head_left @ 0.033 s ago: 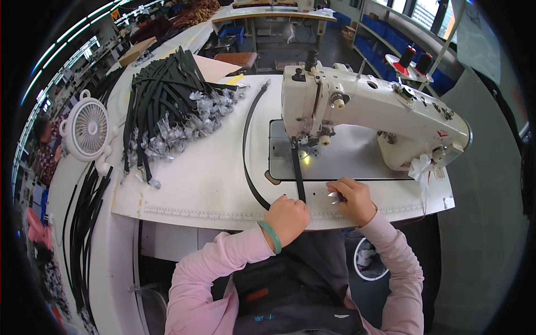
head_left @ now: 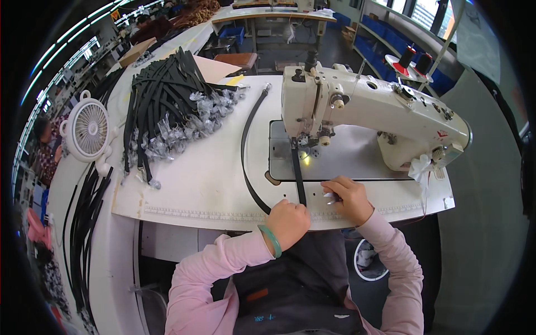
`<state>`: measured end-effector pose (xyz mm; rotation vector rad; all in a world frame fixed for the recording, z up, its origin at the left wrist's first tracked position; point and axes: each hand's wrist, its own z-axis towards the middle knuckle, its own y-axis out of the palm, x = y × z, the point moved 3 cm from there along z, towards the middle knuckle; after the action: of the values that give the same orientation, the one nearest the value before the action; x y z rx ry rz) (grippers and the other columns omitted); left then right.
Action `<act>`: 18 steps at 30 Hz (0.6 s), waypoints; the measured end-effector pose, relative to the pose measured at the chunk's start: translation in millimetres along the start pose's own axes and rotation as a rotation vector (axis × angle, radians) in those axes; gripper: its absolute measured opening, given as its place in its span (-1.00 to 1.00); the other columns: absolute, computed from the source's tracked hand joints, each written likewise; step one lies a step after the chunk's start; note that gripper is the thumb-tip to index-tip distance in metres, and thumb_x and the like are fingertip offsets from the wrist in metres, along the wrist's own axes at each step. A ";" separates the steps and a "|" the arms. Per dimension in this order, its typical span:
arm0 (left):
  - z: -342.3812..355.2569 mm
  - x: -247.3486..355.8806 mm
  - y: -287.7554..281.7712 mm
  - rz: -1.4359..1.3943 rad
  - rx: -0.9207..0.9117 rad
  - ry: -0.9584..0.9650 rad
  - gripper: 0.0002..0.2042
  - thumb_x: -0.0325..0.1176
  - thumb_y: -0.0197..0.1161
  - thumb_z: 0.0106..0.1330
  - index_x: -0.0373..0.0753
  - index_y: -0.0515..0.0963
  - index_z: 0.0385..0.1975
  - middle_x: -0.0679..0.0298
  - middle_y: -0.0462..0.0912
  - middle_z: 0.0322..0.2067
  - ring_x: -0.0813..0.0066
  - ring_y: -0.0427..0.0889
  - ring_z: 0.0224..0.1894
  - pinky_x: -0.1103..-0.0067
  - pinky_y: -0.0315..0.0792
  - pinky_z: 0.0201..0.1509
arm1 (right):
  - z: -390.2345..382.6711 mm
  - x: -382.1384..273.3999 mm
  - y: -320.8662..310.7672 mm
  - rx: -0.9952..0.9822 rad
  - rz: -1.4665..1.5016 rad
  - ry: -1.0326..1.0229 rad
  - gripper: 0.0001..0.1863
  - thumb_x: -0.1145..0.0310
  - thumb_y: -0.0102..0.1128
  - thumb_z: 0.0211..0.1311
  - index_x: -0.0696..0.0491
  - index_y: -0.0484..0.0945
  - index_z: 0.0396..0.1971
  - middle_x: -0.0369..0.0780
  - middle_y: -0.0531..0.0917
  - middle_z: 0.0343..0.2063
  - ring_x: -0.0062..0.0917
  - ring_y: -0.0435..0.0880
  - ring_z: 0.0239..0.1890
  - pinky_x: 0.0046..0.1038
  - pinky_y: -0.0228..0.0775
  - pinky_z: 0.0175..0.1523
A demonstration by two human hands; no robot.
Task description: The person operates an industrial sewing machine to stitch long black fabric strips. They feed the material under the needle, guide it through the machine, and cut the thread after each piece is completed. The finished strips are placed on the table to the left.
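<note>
My left hand (head_left: 287,224) is closed on a black strap (head_left: 297,173) at the front edge of the sewing table. One length of the strap runs from my fist up under the needle area of a white sewing machine (head_left: 363,95). Another length curves away to the left of the machine, its tip in clear wrapping. My right hand (head_left: 352,200) is curled round small silver thread snips (head_left: 333,197), mostly hidden in the fingers, with the pointed blades showing. It hovers just right of the strap, in front of the steel machine bed (head_left: 352,159).
A pile of black straps (head_left: 164,92) with plastic-wrapped ends lies at the left. Beside it stands a white fan (head_left: 90,129), with more black strips (head_left: 84,240) below. Thread cones (head_left: 406,58) stand behind the machine. A bin (head_left: 371,259) sits under the table.
My right hand has shifted slightly left with the snips. My left fist has dropped slightly toward me, and the curved length of strap has slid a little the same way.
</note>
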<state>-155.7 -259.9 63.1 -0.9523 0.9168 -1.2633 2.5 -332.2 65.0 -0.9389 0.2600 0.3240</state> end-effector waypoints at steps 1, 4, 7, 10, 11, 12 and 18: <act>-3.8 4.3 -5.3 -0.001 0.017 0.020 -0.96 -0.45 0.10 -0.13 -0.24 0.42 -0.67 0.31 0.40 -0.71 0.47 0.46 -0.65 0.59 0.31 -0.48 | 8.3 -4.8 7.8 0.008 0.026 -0.056 -0.67 0.59 0.17 -0.29 0.07 0.55 -0.37 -0.25 0.57 -0.42 -0.39 0.51 -0.50 -0.44 0.40 -0.42; -14.1 18.7 -9.6 0.006 -0.034 0.084 -0.97 -0.46 0.10 -0.14 -0.24 0.42 -0.67 0.31 0.39 -0.72 0.48 0.47 -0.64 0.60 0.31 -0.48 | 25.7 -13.4 19.9 -0.096 0.089 -0.153 -0.65 0.55 0.21 -0.26 0.04 0.56 -0.31 -0.29 0.56 -0.25 -0.40 0.50 -0.35 -0.43 0.43 -0.34; -23.7 34.1 -15.2 -0.029 -0.075 0.155 -0.96 -0.46 0.11 -0.15 -0.26 0.44 -0.69 0.30 0.38 -0.69 0.49 0.44 -0.65 0.60 0.28 -0.51 | 31.7 -15.7 32.4 -0.222 0.116 -0.180 -0.68 0.47 0.24 -0.18 -0.01 0.56 -0.29 -0.34 0.54 -0.17 -0.43 0.47 -0.29 -0.44 0.43 -0.31; -41.7 51.5 -14.7 -0.072 -0.124 0.210 -0.88 -0.44 0.14 -0.12 -0.36 0.51 -0.60 0.24 0.45 -0.62 0.50 0.41 -0.66 0.60 0.25 -0.53 | 31.8 -13.8 39.3 -0.266 0.098 -0.216 -0.71 0.44 0.25 -0.15 -0.01 0.57 -0.30 -0.36 0.54 -0.17 -0.45 0.46 -0.29 -0.45 0.43 -0.29; -49.9 58.8 -11.0 -0.103 -0.158 0.232 -0.85 -0.43 0.15 -0.10 -0.38 0.52 -0.56 0.24 0.47 -0.61 0.50 0.42 -0.65 0.60 0.26 -0.52 | 29.7 -11.7 40.3 -0.273 0.087 -0.218 -0.73 0.43 0.25 -0.13 -0.01 0.57 -0.31 -0.36 0.54 -0.17 -0.45 0.45 -0.29 -0.46 0.43 -0.29; -58.6 66.0 -7.2 -0.133 -0.192 0.254 -0.82 -0.42 0.16 -0.07 -0.41 0.53 -0.51 0.24 0.48 -0.60 0.50 0.43 -0.64 0.60 0.26 -0.52 | 28.3 -10.8 39.9 -0.278 0.085 -0.217 -0.74 0.42 0.25 -0.13 0.00 0.57 -0.31 -0.36 0.54 -0.17 -0.45 0.45 -0.29 -0.46 0.43 -0.28; -113.8 83.7 42.9 -0.384 -0.305 0.100 -0.66 -0.29 0.17 0.05 -0.40 0.49 -0.23 0.26 0.50 -0.57 0.43 0.50 -0.53 0.56 0.33 -0.42 | 24.1 -11.7 39.1 -0.258 0.116 -0.256 -0.78 0.41 0.25 -0.11 0.05 0.57 -0.36 -0.33 0.55 -0.21 -0.45 0.45 -0.30 -0.48 0.42 -0.26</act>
<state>-240.4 -348.4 -19.1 -1.3627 1.0580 -1.5307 -21.3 -292.8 53.8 -1.1260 0.0367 0.5903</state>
